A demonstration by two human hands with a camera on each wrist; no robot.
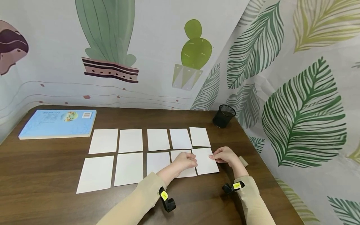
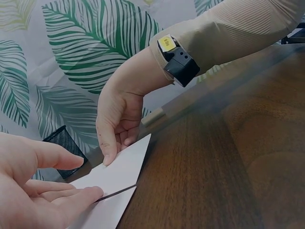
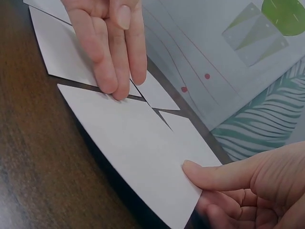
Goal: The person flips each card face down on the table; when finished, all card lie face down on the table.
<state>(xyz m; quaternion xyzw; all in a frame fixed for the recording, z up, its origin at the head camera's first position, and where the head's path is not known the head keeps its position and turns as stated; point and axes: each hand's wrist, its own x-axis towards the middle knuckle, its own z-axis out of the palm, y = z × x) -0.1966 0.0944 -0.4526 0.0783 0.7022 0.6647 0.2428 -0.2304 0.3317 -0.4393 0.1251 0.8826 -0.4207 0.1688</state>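
A white card [image 1: 206, 162] lies at the near right end of two rows of similar white cards on the brown table. My right hand [image 1: 226, 155] pinches its right edge, thumb on top and fingers beneath; that side is raised a little off the wood in the right wrist view. My left hand [image 1: 182, 162] hovers over the neighbouring card [image 1: 185, 172], its extended fingertips [image 3: 120, 90] at the pinched card's left edge. The left thumb stands apart from the fingers in the left wrist view.
The far row ends in a tilted white card [image 1: 200, 136]. A blue book [image 1: 56, 123] lies at the back left, and a black mesh pen holder [image 1: 223, 116] stands at the back right. Beside the right wrist is a small tan object [image 1: 243, 161], near the table's right edge.
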